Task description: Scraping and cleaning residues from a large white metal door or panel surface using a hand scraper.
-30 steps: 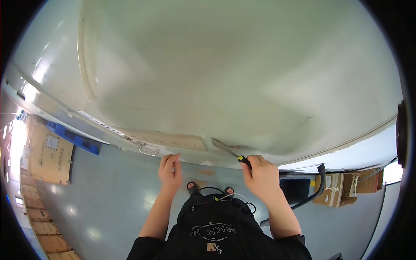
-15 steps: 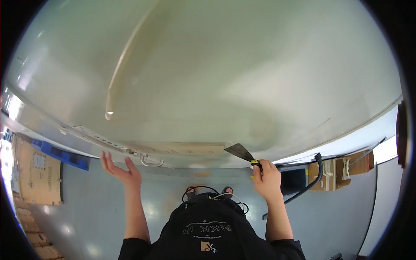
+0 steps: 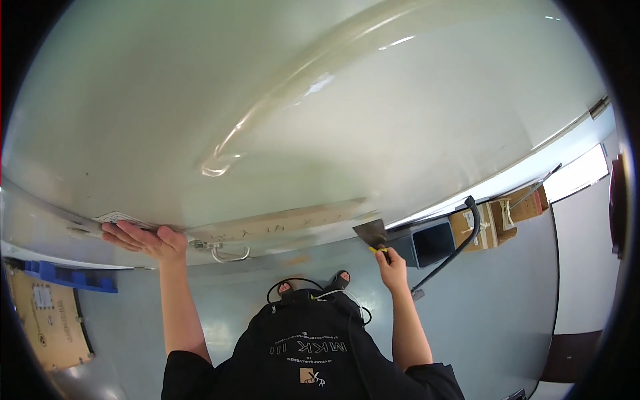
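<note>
Scraper (image 3: pixel 371 233), flat-bladed with a black-and-yellow handle, is in the right hand (image 3: pixel 393 268), below the right end of a long tan strip (image 3: pixel 280 222) on the large pale panel (image 3: pixel 400 133). The right fingers are clamped around the handle, and the blade points up and to the left; whether its edge touches the panel cannot be told from this view. Half a second ago the blade's corner meets the strip's end; now a gap shows between them. The left hand changes more: instead of hanging free below the panel's lower edge, it is up against that edge, its long fingers stretched out together and the thumb apart, covering part of a white label (image 3: pixel 117 217). It grips nothing visible, and how firmly it presses cannot be told. Judging by this, the blade's work at the strip is paused, while the left hand seems to steady or feel the panel. A curved metal handle (image 3: pixel 231 259) sits between the two hands, near the strip's left part. Beyond the right hand stand a dark bin (image 3: pixel 432 243) and cardboard boxes (image 3: pixel 477 230).
</note>
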Action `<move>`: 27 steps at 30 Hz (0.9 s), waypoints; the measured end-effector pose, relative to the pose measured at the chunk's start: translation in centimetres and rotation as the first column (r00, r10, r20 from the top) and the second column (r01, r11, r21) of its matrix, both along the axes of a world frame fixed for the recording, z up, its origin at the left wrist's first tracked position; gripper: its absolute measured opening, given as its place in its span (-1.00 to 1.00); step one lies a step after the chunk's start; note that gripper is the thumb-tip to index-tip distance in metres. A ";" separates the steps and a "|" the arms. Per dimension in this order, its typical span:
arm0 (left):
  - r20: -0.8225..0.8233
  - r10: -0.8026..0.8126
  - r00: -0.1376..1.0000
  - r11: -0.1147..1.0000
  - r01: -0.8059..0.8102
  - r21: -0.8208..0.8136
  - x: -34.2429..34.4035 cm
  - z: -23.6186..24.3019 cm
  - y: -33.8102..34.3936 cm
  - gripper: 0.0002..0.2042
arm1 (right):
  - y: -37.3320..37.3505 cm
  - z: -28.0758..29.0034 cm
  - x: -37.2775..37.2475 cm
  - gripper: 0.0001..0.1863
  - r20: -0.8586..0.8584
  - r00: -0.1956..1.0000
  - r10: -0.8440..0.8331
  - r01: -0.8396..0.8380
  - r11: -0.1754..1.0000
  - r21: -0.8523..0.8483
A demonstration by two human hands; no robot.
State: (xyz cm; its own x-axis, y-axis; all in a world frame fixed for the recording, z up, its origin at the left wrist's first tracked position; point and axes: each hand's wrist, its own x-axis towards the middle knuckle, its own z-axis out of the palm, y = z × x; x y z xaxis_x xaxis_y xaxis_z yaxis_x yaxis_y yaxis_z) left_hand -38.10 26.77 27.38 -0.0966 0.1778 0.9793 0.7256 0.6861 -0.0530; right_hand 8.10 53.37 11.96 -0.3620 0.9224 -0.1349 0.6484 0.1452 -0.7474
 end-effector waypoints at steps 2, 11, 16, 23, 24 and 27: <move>-0.003 -0.011 1.000 1.000 0.011 0.002 -0.1 0.2 0.1 -0.28 | -0.8 -2.7 -0.6 -0.72 -0.029 0.999 0.026 -0.025 0.999 0.033; -0.002 -0.013 1.000 1.000 0.013 -0.006 -0.3 -0.3 -0.1 -0.26 | 2.6 -3.7 -4.6 -0.74 0.417 0.908 0.045 -0.219 0.899 0.379; 0.007 0.013 1.000 1.000 -0.013 -0.018 -0.6 -0.4 -0.3 -0.24 | 2.5 0.1 -6.7 -0.71 0.513 0.849 0.127 -0.364 0.845 0.392; 0.035 -0.006 0.999 1.000 0.006 -0.019 -0.6 -1.0 -0.8 -0.23 | 1.5 -3.3 -3.7 -0.63 0.538 0.823 0.183 -0.229 0.973 0.021; 0.052 -0.028 0.998 0.999 0.029 -0.024 -0.6 -1.2 -0.8 -0.22 | 1.0 -3.8 -2.9 -0.62 0.544 0.814 0.201 -0.220 0.975 -0.031; 0.083 -0.065 0.994 0.998 0.066 -0.013 -0.4 -1.5 -0.9 -0.21 | -0.1 -4.2 -1.3 -0.63 0.581 0.763 0.283 -0.288 0.954 -0.085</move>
State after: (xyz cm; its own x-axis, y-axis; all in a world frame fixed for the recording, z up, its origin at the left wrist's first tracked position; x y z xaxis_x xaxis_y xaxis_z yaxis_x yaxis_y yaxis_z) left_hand -38.50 25.84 25.88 -0.1649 0.2018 0.9654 0.7712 0.6365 -0.0014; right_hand 6.84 53.23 7.75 -0.4641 0.7913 -0.3981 0.8852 0.3981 -0.2408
